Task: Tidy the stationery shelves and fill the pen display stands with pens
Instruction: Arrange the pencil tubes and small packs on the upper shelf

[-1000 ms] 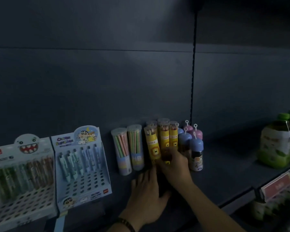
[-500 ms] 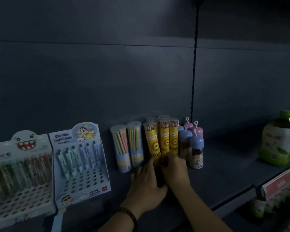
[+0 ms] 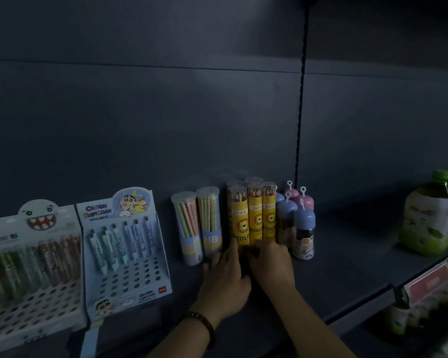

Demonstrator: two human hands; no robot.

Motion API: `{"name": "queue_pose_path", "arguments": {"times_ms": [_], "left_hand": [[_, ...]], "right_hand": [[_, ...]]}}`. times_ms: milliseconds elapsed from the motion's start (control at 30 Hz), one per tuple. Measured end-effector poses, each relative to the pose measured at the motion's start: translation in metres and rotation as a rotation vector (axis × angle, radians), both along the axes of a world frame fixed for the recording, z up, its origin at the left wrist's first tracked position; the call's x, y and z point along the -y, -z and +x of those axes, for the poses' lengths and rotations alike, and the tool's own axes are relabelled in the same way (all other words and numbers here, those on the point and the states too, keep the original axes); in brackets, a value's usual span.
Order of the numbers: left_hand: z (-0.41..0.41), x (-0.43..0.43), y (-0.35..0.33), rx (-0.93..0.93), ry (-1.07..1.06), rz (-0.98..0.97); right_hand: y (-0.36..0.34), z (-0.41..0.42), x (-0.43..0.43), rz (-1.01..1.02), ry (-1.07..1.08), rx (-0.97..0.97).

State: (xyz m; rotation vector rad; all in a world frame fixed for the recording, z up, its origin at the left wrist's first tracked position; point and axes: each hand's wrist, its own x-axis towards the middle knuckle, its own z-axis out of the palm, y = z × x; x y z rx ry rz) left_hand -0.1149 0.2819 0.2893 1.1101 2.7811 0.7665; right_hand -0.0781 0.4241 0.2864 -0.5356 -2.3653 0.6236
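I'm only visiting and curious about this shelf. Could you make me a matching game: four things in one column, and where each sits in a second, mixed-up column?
Things
1. yellow pencil tubes
2. green-capped bottles
3. pen stand with the toothy face
4. blue-capped jars

Places
a. far right of the shelf
b. far left
c. at the fingertips of the left hand and right hand
d. just right of the yellow tubes

Pairs: 1-c, 2-a, 3-b, 4-d

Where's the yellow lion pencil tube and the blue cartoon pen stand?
Yellow lion pencil tube [image 3: 241, 226]: head view, on its lion label.
Blue cartoon pen stand [image 3: 132, 277]: head view, on its holed tray.
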Motion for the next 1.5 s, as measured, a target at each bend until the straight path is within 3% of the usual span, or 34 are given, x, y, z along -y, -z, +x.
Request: {"name": "queue_pose_path", "arguments": {"times_ms": [233, 500, 700, 867, 1067, 1233, 1333, 1500], "left_hand": [[0.008, 0.016, -0.01, -0.003, -0.009, 0.198], [0.045, 0.131, -0.055, -0.091, 0.001, 0.16], [0.06, 0.27, -0.093, -0.258, -0.217, 0.048], [0.079, 0.394, -0.094, -0.353, -0.431, 0.013], [0.101, 0.529, -0.085, -0.353, -0.623, -0.051], [0.12, 0.616, -0.081, -0.431, -0.834, 0.005], [0.125, 0.655, -0.079, -0.383, -0.969, 0.052], [0.128, 0.684, -0.075, -0.351, -0.979, 0.147]], "right_hand": [[-0.002, 0.005, 0.0, -0.049, -0.025, -0.023], [-0.023, 0.008, 0.057, -0.081, -0.115, -0.03], [-0.052, 0.001, 0.18, -0.151, -0.413, -0.212], [-0.08, -0.004, 0.302, -0.223, -0.7, -0.14], [-0.095, -0.005, 0.449, -0.159, -1.01, -0.017], [-0.104, -0.009, 0.552, -0.102, -1.167, 0.06], [-0.112, -0.022, 0.605, -0.051, -1.203, 0.069], [-0.127, -0.05, 0.683, 0.117, -1.245, 0.134]]}}
